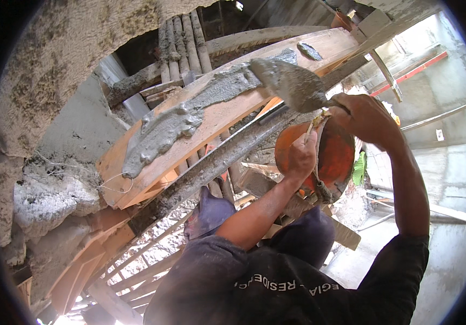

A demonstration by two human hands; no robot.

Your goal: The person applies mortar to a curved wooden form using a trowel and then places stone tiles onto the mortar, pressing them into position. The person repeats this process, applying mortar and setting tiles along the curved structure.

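Note:
My right hand (367, 118) is closed round the handle of a trowel (293, 85), whose mortar-coated blade points left over a wooden board (227, 111). Wet grey mortar (176, 123) lies in a thick, uneven strip along that board, and the blade's tip overlaps the strip's right end. A separate small dab of mortar (310, 51) sits farther right on the wood. Below the trowel, my left hand (302, 156) grips an orange bucket (337, 154) at its upper edge; whether by rim or handle, I cannot tell. The bucket hangs tilted, close to my knees.
Rough concrete (65, 70) overhangs the upper left. Several pipes or poles (185, 46) stand behind the board. A mortar-splashed beam (216, 162) runs along its near side. Loose wire (116, 184) sticks out at the board's left end. Lumber and gaps lie below me.

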